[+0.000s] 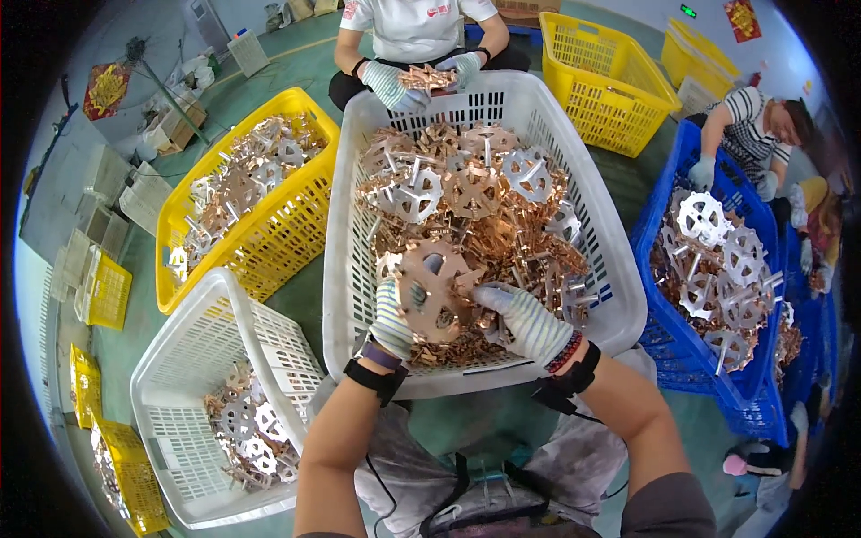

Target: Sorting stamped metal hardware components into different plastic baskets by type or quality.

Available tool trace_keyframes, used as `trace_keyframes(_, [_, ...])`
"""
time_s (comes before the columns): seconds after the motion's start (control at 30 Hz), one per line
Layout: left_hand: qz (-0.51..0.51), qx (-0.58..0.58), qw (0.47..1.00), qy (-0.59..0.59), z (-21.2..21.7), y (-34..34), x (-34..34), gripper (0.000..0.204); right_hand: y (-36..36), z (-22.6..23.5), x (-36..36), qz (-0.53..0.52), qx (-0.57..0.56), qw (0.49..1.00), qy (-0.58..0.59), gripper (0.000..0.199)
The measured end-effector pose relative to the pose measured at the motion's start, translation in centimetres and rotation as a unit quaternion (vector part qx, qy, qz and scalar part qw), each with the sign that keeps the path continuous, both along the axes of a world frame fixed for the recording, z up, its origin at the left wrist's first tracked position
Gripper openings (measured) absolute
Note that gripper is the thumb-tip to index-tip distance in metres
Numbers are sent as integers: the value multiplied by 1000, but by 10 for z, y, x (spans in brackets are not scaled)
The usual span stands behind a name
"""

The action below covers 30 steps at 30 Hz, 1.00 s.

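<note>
My left hand [392, 323], in a striped knit glove, grips a round toothed metal disc [429, 273] by its left edge. The disc is dull copper-coloured with large cut-out holes and stands tilted above the heap. My right hand [525, 318], gloved alike, is closed at the disc's right side, fingertips pinched together; what they hold is too small to make out. Below both hands, a white plastic crate [339, 260] holds thin copper-coloured scraps [475, 238] mixed with silvery toothed wheels, among them a silver wheel [527, 175] with a rod.
Across the crate a person's gloved hands [395, 85] hold copper-coloured pieces. A yellow crate [269, 260] and a white crate [170, 394], both with metal parts, stand left. Blue crates [668, 296] with silver wheels stand right, near another person. A yellow crate [619, 117] sits behind.
</note>
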<state>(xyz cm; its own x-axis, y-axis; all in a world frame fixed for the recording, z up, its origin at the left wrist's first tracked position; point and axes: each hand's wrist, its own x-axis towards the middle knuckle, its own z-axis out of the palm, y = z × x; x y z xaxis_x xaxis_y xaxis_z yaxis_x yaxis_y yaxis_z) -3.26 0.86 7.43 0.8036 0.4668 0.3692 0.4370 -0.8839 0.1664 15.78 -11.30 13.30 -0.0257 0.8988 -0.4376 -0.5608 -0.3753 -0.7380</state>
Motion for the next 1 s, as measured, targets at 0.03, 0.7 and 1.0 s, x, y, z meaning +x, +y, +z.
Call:
trace_keyframes(0.03, [-20, -30, 999, -28, 21, -7, 13, 67, 1, -12, 8, 10, -33, 999, -2, 30])
trace_keyframes(0.7, [-56, -245, 960, -122, -52, 44, -3, 43, -1, 12, 12, 29, 43, 997, -63, 10])
trace_keyframes(1.0, [78, -11, 987, 142, 11, -16, 25, 20, 14, -23, 9, -74, -86, 993, 36, 18])
